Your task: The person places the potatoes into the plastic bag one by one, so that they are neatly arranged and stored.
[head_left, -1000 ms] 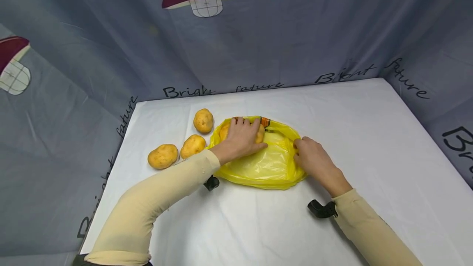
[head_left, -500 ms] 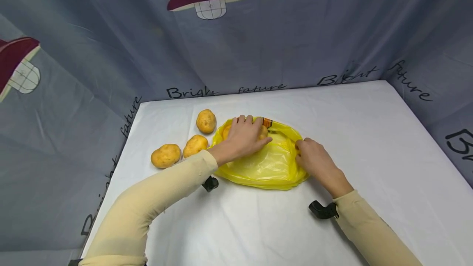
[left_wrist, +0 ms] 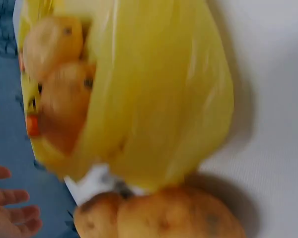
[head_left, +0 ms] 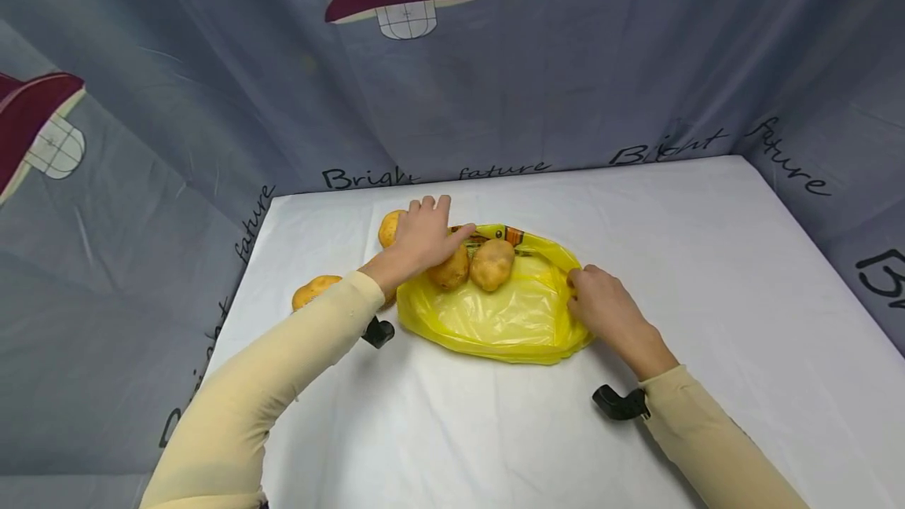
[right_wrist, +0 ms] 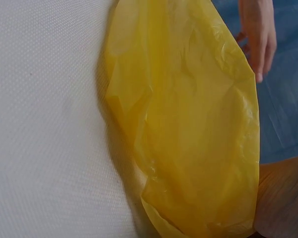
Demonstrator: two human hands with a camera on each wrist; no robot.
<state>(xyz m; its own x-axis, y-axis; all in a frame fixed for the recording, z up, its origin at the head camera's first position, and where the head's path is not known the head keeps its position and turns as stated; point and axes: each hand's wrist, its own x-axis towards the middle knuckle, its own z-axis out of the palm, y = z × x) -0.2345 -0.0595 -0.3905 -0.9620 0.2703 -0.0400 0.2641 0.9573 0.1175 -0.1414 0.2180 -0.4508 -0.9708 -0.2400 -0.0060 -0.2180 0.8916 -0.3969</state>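
A yellow plastic bag lies with its mouth spread, and two potatoes sit inside it, a left potato and a right potato. My left hand hovers over the bag's left rim, fingers extended and holding nothing; the left wrist view shows its spread fingers. Just beyond that hand is a loose potato, partly covered by it. My right hand pinches the bag's right rim. In the right wrist view the bag wall hides most of this hand.
Left of the bag lies another potato, partly behind my left sleeve. In the left wrist view, two loose potatoes lie close beside the bag. A white cloth covers the table, and a grey curtain hangs behind.
My left hand has let go of the potatoes in the bag and moved left and back, out over the rim. The right hand keeps its hold on the bag.
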